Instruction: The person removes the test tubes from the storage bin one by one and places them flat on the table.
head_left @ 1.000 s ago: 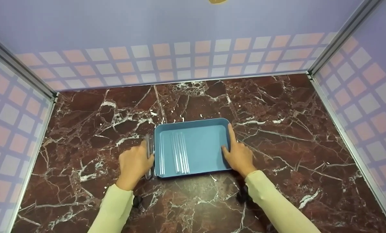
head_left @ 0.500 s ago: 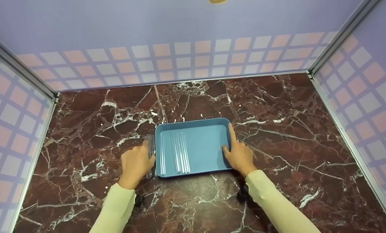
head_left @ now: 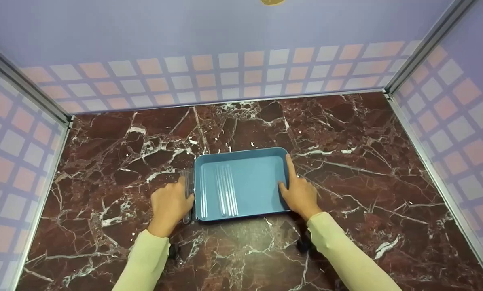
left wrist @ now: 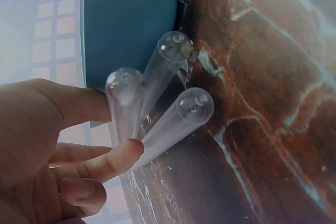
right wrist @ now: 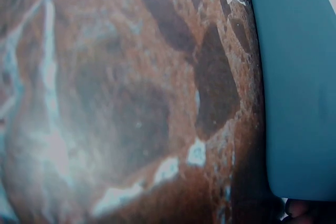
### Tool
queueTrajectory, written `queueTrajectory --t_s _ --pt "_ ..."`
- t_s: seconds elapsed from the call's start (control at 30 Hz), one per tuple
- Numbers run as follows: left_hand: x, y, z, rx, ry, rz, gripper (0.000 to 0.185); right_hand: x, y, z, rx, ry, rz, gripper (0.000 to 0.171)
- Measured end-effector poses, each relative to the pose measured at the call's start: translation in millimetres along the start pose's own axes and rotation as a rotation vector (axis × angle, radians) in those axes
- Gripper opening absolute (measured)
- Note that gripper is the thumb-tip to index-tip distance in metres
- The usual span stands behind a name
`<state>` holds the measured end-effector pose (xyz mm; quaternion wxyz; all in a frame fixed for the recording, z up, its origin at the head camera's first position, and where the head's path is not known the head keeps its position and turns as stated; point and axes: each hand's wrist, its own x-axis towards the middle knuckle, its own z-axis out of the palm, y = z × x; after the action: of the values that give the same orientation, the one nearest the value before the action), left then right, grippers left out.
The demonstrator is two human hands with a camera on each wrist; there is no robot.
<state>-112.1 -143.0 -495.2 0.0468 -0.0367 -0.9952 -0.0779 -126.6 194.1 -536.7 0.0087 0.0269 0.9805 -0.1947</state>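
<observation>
A blue rectangular tray (head_left: 257,182) rests on the marble-patterned tabletop. Inside its left half lie several clear test tubes (head_left: 227,192), lengthwise from back to front. My left hand (head_left: 170,206) is just outside the tray's left wall, pinching three clear round-ended test tubes (left wrist: 194,109) between thumb and fingers. In the left wrist view their rounded ends fan apart beside the tray wall (left wrist: 128,19). My right hand (head_left: 301,196) grips the tray's right wall, thumb inside and index finger along the outside. The right wrist view shows mostly tabletop and the tray's outer wall (right wrist: 299,87).
Purple panels with pink and white squares (head_left: 253,74) close in the back and both sides of the tabletop (head_left: 346,161). Metal rails run along the panel corners. Dark wrist devices (head_left: 304,242) sit under both sleeves.
My left hand has shifted slightly right with its test tubes, closer against the tray's left wall. The tray has barely moved, and my right hand keeps its grip.
</observation>
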Motion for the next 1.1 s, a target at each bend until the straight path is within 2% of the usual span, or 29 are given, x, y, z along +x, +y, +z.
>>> queueTrajectory --t_s 0.23,0.47,0.87,1.1 --pt "-2.8 -1.7 1.0 0.008 0.015 0.000 0.049 0.1 0.3 1.5 -0.009 0.003 -0.015 0.081" --pt "-1.8 -1.3 -1.9 0.022 -0.005 -0.006 0.049 1.5 -0.5 1.0 -0.009 0.001 -0.007 0.081" --pt "-1.3 -1.2 1.7 0.035 0.051 0.029 0.041 5.0 -0.6 0.5 -0.027 -0.016 0.001 0.084" --pt "0.0 -0.8 3.7 0.029 0.045 0.029 0.042 3.4 0.6 0.8 -0.024 -0.007 0.007 0.084"
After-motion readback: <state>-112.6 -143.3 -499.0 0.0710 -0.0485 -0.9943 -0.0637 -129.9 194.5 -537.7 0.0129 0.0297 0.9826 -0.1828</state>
